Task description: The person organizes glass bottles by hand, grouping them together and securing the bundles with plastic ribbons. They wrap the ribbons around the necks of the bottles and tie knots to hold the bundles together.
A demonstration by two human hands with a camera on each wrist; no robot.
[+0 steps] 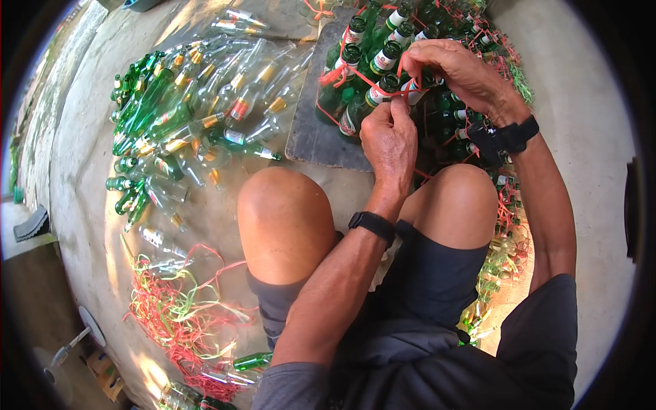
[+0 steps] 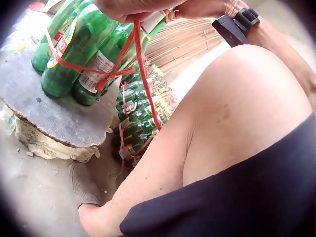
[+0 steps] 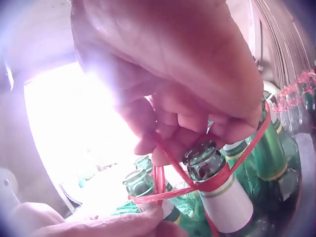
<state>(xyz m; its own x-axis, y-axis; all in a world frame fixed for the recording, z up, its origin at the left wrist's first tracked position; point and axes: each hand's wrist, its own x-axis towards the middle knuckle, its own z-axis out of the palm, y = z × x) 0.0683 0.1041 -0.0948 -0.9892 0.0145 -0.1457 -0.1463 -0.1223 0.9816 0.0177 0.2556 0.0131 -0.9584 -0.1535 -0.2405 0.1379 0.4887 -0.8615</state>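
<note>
Green glass bottles [image 1: 352, 116] stand upright in a cluster on a dark board [image 1: 321, 147], with red plastic twine [image 1: 367, 80] running around their necks. My left hand [image 1: 391, 140] pinches the twine between thumb and finger at the near side of the cluster. Just above and to the right, my right hand [image 1: 454, 76] has its fingers curled with a strand of the twine at the fingertips. In the right wrist view, the twine loops around the neck of a white-labelled bottle [image 3: 227, 207]. A loose red strand [image 2: 142, 74] hangs from my left hand in the left wrist view.
Many green and clear bottles [image 1: 239, 89] lie on the concrete floor to the left. A tangle of red and pale green twine [image 1: 181, 307] lies nearer, by a green bottle [image 1: 253, 361]. Tied bottles [image 1: 502, 273] line my right side. My knees [image 1: 283, 212] flank the near space.
</note>
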